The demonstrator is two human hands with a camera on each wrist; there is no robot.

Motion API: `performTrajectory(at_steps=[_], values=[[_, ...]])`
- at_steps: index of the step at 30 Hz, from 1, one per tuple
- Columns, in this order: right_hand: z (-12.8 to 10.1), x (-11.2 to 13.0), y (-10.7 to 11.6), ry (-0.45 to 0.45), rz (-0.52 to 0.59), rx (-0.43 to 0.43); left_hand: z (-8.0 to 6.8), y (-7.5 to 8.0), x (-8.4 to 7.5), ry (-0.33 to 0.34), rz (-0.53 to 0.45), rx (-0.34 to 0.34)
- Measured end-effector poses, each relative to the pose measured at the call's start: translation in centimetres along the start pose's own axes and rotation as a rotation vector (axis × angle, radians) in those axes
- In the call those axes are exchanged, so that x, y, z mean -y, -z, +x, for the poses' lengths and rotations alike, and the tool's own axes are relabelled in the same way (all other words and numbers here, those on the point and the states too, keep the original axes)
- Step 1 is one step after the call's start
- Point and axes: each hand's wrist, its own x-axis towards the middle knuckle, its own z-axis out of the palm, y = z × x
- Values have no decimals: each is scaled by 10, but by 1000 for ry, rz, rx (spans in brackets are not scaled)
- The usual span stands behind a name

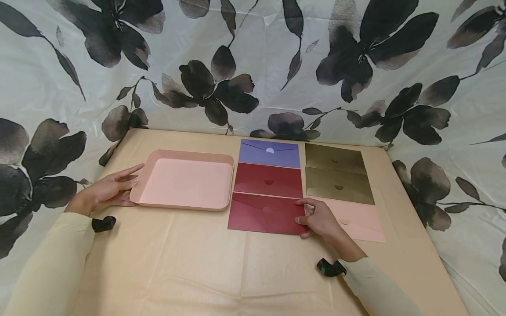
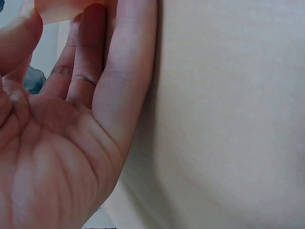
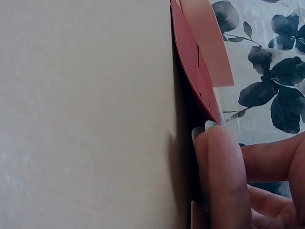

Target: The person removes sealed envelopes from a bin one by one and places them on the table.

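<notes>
A shallow pink tray (image 1: 182, 153) lies on the table's left half. My left hand (image 1: 112, 189) holds it by its left rim; in the left wrist view the tray's edge (image 2: 55, 10) shows between the thumb and the fingers. My right hand (image 1: 318, 218) pinches the right edge of the nearest dark red envelope (image 1: 262, 213). In the right wrist view that red envelope (image 3: 193, 52) bows, its edge raised off the table. Another dark red envelope (image 1: 269, 174) and a blue-violet envelope (image 1: 269, 153) lie behind it. A pale pink envelope (image 1: 359, 219) lies partly behind my right hand.
Two olive-gold envelopes, the farther one (image 1: 324, 158) and the nearer one (image 1: 352, 186), lie at the back right. A beige cloth covers the table (image 1: 197, 263). Behind it hangs a white sheet (image 1: 276, 44) with dark flowers, also on both sides.
</notes>
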Motion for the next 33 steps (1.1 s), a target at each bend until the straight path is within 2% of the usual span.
performTrajectory(at_steps=[18, 33], values=[[0, 2, -1, 22, -57, 10, -3, 1, -1, 15, -8, 14], [1, 1, 0, 17, -61, 7, -1, 0, -1, -6, -4, 16]])
